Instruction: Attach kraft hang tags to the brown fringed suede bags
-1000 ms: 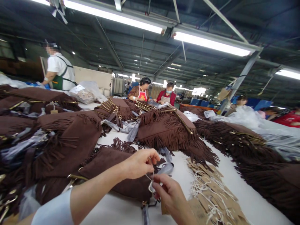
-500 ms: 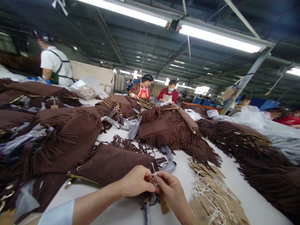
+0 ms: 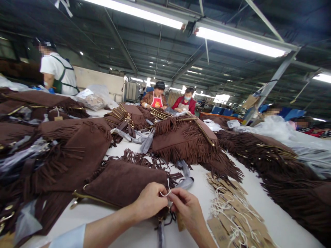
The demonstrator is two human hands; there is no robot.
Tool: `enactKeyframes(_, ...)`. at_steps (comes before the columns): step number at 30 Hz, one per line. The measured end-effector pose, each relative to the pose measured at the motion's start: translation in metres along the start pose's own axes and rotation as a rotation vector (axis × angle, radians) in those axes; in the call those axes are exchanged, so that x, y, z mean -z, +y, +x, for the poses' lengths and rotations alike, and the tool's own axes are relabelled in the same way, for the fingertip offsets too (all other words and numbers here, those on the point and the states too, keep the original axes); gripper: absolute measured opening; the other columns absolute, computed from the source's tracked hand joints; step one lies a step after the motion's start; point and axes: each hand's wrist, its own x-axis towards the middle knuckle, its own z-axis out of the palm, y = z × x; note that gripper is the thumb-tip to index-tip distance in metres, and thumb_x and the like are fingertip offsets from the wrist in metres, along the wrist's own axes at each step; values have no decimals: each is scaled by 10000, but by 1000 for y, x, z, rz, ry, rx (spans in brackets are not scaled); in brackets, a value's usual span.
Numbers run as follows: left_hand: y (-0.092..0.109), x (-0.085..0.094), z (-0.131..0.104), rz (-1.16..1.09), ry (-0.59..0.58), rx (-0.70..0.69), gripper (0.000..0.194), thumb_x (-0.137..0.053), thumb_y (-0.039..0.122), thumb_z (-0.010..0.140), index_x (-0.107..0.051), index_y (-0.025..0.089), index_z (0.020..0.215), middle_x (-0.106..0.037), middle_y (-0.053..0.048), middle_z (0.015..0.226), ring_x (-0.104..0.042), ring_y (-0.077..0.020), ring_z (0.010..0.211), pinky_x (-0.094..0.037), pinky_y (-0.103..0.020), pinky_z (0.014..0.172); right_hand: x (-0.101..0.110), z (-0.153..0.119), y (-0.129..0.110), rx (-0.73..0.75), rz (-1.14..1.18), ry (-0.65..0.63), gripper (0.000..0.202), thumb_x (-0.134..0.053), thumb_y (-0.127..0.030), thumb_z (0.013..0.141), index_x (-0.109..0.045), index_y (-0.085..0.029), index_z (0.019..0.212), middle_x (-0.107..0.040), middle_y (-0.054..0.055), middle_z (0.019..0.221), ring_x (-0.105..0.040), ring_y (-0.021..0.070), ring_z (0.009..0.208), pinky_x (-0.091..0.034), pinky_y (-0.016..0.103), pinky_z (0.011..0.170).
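Both of my hands meet at the right end of a dark brown fringed bag (image 3: 126,182), which lies on the white table with its gold zipper toward me. My left hand (image 3: 152,199) pinches a white string (image 3: 164,194), its loose end curling out between the fingers. Close against it, my right hand (image 3: 187,206) is closed on the same string. A brown paper tag (image 3: 180,222) hangs partly hidden below my right hand. Under the hands, a strap wrapped in grey plastic (image 3: 161,234) runs toward me.
Many kraft tags with white strings (image 3: 232,213) lie spread at the right. Brown fringed bags (image 3: 181,137) are heaped ahead, with more at the left (image 3: 74,151) and right (image 3: 281,172). Several people work behind, including one in a white shirt (image 3: 58,74).
My fingers have shifted slightly on the string, and its loose end now sticks out to the left. The bag stays in place. Two people across the table have moved their heads a little.
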Motion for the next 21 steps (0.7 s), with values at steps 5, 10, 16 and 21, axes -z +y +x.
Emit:
enactKeyframes(5, -1, 0, 0, -48, -30, -5, 159, -591, 273, 662, -657, 129, 650, -571, 11, 587, -492, -137, 605, -323, -217, 528, 1, 0, 2, 31, -14, -5, 347, -688, -517, 777, -716, -172, 775, -574, -17, 534, -533, 150, 517, -405, 229, 502)
enactKeyframes(10, -3, 2, 1, -173, -35, -66, 68, -539, 197, 612, -580, 146, 596, -524, 24, 572, -434, -113, 575, -285, -218, 518, 4, 2, 5, -13, -1, 14, 362, -682, -524, 752, -679, -176, 853, -601, -14, 596, -559, 157, 509, -419, 241, 485)
enactKeyframes(16, 1, 10, 4, -614, -223, 57, 117, -643, 227, 542, -576, 144, 592, -602, 10, 580, -501, -121, 598, -360, -235, 606, 10, 2, -5, 22, -53, -124, 310, -617, -457, 802, -642, -182, 942, -647, 20, 752, -632, 210, 724, -500, 300, 656)
enactKeyframes(21, 2, 14, 9, -876, -223, 135, 114, -607, 171, 492, -524, 154, 568, -640, -20, 566, -521, -114, 538, -349, -240, 570, 34, -12, -22, 97, -441, -125, 156, -568, -344, 822, -588, -208, 748, -618, 5, 743, -572, 193, 745, -420, 281, 673)
